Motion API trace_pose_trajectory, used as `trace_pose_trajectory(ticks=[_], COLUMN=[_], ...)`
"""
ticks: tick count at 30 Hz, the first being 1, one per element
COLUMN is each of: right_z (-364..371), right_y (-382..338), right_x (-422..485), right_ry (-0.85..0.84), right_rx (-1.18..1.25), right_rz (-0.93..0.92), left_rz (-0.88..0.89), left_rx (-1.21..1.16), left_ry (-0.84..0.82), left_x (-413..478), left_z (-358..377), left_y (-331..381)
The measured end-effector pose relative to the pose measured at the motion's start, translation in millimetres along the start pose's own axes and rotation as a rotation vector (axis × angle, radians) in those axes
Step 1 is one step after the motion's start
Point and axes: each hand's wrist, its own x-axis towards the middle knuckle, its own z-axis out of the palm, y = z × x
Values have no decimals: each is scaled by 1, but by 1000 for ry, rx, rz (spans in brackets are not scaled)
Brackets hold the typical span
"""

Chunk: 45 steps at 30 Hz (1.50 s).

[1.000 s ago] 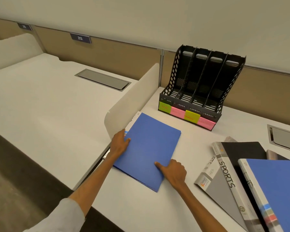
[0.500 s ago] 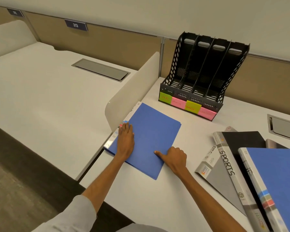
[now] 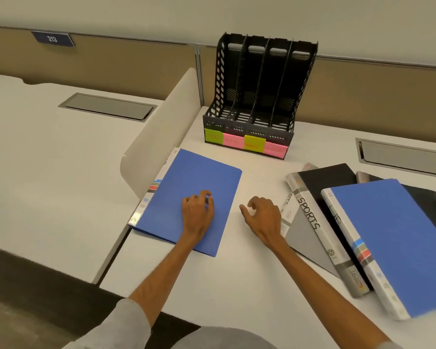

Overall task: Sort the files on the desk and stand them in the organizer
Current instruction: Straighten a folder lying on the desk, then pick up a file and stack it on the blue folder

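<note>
The blue file (image 3: 199, 172) lies flat on the surface (image 3: 237, 293), its spine toward the divider (image 3: 159, 142) and well short of the organizer (image 3: 222, 71), whose four slots stand empty. The left hand (image 3: 198, 214) rests on the cover with fingers curled, its grip holding nothing. The right hand (image 3: 263, 219) hovers just off the file's free edge, thumb and forefinger a little apart, so that grip is narrow and empty too. Nothing has hold of the file yet, and I judge the main risks lie in the pickup. If the right hand catches only the top cover, the file may flop open as it rises and whatever is inside could slide out. Its near left corner sits at the edge of the surface beside a gap, so a push from the left hand while the other pries could skid it over that edge. Sorting is the other weak spot. The spine writing is too small to read, and of the coloured labels on the organizer only the HR label (image 3: 213, 137) is legible, so a hasty choice could put the file in the wrong slot. The slots are narrow, and a file entered crooked could jam on a partition or shove the organizer backward. At the right the pile (image 3: 400, 243) is fanned loosely close to the right forearm, and a careless swing could knock it askew.
</note>
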Motion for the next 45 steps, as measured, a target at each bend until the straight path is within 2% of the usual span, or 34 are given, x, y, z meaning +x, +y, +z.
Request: trace_pose_trajectory(ticks=[8,17,22,27,38,45], right_z=[-68,-158,-198,-229,-255,-256], right_y=[71,161,224,276,331,334], right_x=[-7,-28,-46,-63,-80,-80], right_ry=[235,429,337,235,18,60], right_rx=[-30,-72,-81,-73,-20,-50], right_rz=[-19,76,242,377,533,536], left_rz=[155,225,152,67,-36,-51], left_rx=[-79,-223,-210,-89,-50,-90], left_ry=[-73,-200,-313,-427,-450,-513], left_x=[-13,-45,-70,-94,-112,-118], left_z=[55,107,132,150,159,159], left_y=[92,205,252,277,293,297])
